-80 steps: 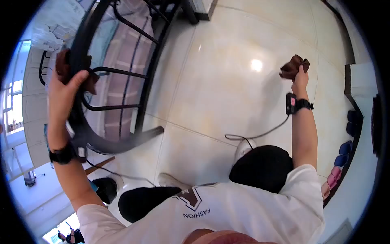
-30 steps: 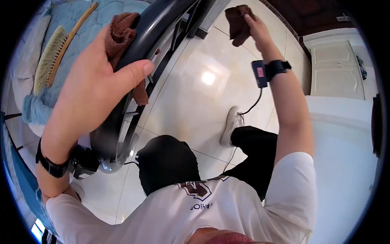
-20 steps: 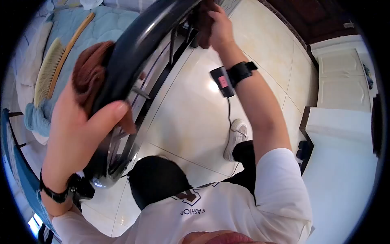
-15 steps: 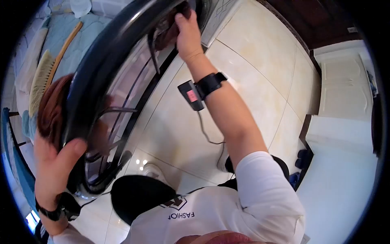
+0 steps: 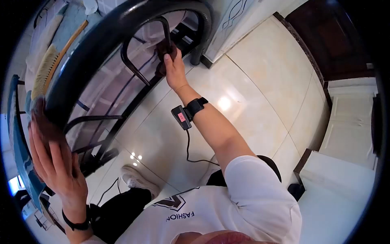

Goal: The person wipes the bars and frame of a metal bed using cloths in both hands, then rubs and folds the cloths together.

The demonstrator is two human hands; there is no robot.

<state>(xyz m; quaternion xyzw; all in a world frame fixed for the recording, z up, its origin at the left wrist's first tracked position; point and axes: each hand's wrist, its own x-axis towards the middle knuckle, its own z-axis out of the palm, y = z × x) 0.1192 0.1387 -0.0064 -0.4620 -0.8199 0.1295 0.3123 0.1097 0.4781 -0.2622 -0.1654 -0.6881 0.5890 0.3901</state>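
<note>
At the lower left, my left hand (image 5: 57, 162) presses a brown cloth (image 5: 46, 126) around the lower end of a thick black metal rail (image 5: 83, 61). The fingers lie together over the cloth. My right hand (image 5: 175, 71) grips a second brown cloth (image 5: 165, 55), wrapped around a thin black bar inside the curved frame. The thumb points up along the cloth. Each wrist has a black strap, and a small black device (image 5: 181, 117) with a pink label sits at the right wrist.
A long-handled brush (image 5: 46, 69) lies on blue bedding (image 5: 75, 34) beyond the rail. Black bars and striped bedding fill the frame. A cable hangs from the right wrist device. White cabinets (image 5: 347, 126) and a dark door (image 5: 329, 36) stand at the right. Tiled floor lies below.
My right hand has come from over the floor at the right to a bar inside the frame. My left hand and its cloth have moved down along the rail.
</note>
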